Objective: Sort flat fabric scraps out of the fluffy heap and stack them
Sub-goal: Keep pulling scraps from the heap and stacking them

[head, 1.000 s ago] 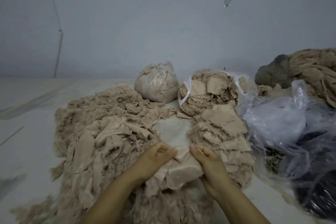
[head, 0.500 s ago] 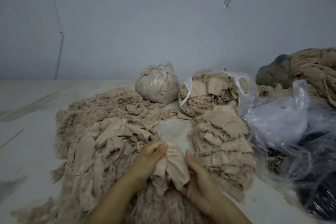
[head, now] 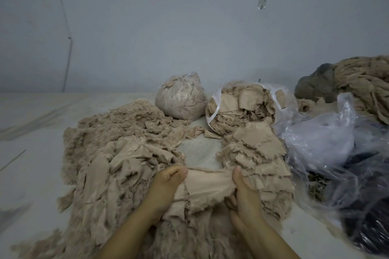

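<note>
Against the wall (head: 189,17) ahead of me stands a tied bag of fluff (head: 180,99). To my right lie crumpled clear plastic bags (head: 328,141), a coil of tan rope-like strands (head: 364,86) and a grey lump (head: 313,84) beside it.

Textile-waste sorting room, prob. small workshop: bare grey wall (head: 189,27), pale floor (head: 31,164) w/ heap of beige fluff (head: 130,120), stacked scraps (head: 259,147), stuffed plastic bags (head: 181,99)

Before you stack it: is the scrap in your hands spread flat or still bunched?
Spread. The scrap is stretched wide between the left hand and right hand, each holding one end; its lower edge is frayed.
</note>
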